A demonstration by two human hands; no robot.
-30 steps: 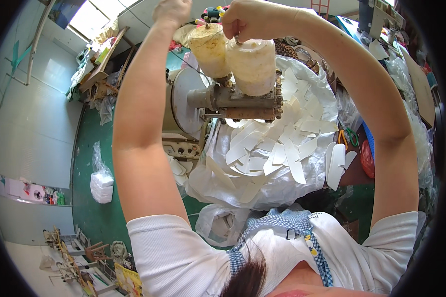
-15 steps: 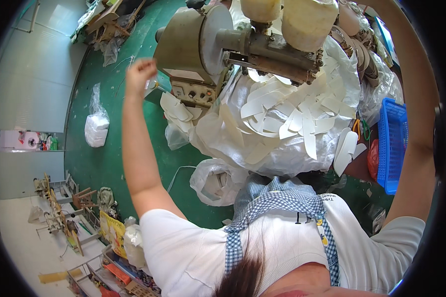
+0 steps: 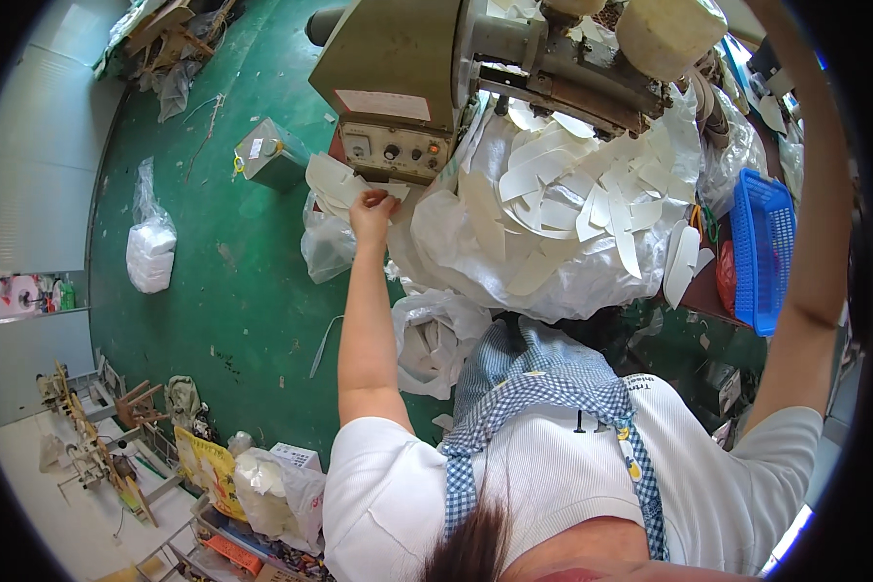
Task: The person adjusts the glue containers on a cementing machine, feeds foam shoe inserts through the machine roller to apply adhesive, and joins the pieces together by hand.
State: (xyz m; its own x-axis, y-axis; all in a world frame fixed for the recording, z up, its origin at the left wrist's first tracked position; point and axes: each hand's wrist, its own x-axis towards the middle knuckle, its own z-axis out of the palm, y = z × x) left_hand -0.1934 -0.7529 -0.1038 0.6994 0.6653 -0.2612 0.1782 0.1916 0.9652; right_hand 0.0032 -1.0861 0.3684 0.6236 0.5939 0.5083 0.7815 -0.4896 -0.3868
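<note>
While the green floor (image 3: 233,330) spreads across the whole left half of our view, the olive-grey machine (image 3: 398,58) stands at the top, its metal arm reaching out to the right with a cream container (image 3: 669,39) mounted on it. Below that arm we see a crumpled white sheet (image 3: 456,242) bearing a broad heap of flat, curved white pieces (image 3: 533,175), which overlap at all angles. A blue basket (image 3: 761,252) stands to the right of the sheet, and an open plastic bag (image 3: 436,339) lies just beside the checked apron (image 3: 543,369). Farther left, a metal can (image 3: 276,155) stands on the floor. Between the can and the machine's control panel (image 3: 378,150) we find a small pile of white pieces (image 3: 332,182), fanned and overlapping. The left hand (image 3: 374,206) is at this pile's right edge, fingers curled and tips drawn close together; we cannot tell whether a piece is pinched between them. The right hand lies beyond our view, so we cannot tell its state. Smallest of all, dark knobs (image 3: 391,152) sit on the panel, near an orange-lit switch (image 3: 434,149).
</note>
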